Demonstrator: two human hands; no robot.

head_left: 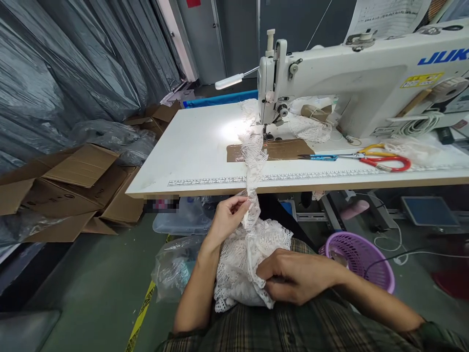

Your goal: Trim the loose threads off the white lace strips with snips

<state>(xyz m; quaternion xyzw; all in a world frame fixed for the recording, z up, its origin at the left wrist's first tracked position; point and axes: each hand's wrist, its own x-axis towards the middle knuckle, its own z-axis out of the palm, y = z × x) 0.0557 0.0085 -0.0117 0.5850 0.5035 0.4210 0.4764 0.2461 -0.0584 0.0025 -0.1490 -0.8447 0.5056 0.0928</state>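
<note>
I see the lace [234, 274] bunched in the wearer's lap, an off-white, openwork fabric with crinkled folds and a scalloped, hole-punched border. From the bunch a narrow, gathered strip climbs over the front edge of the table and runs on past the left of the needle. The left hand [231, 215] is just below that edge, thumb and forefinger pinching the strip. Lower down, the right hand [295, 276] has its fingers curled, gripping a fold along the bunch's side. Both rest against a plaid shirt [293, 327].

Beyond, I have a smooth white table [186, 146] with a printed ruler [205, 181] near its front edge and a glossy brown patch [287, 151] under the needle. The sewing machine [351, 80] is hard, white and rounded, with more lace heaped behind its needle. To the right lie scissors [406, 164] with red and yellow loops, and a slim blue tool [324, 158] by their blades.

Below on the right I make out a purple basket [357, 247] of perforated plastic; on the left, an open cardboard box [75, 168] before a wrinkled, silvery curtain [106, 58].
</note>
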